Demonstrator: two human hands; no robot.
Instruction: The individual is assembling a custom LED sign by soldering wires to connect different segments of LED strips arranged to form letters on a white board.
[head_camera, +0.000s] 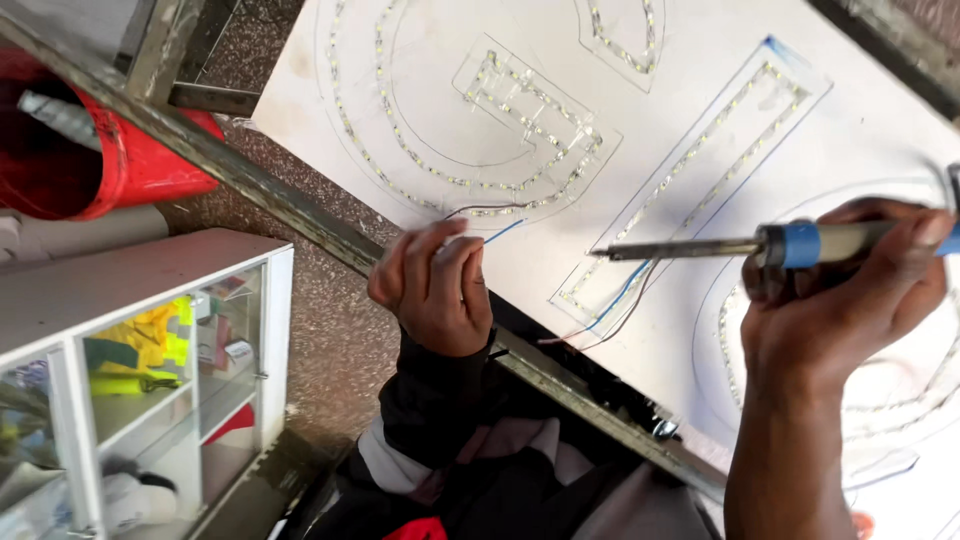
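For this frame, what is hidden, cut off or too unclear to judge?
Head view only:
- Right hand: the soldering iron handle's rear end runs off the right edge.
- Left hand: its fingers cover how the thin wires are pinched.
- White board: top and right edges cut off its outlined shapes with light strips.
- Red bucket: cut by the left edge, inside dark.
- Glass cabinet: contents blurred by reflections.

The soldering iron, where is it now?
In the head view the soldering iron is at the right, held in the right hand, tip above the white board.
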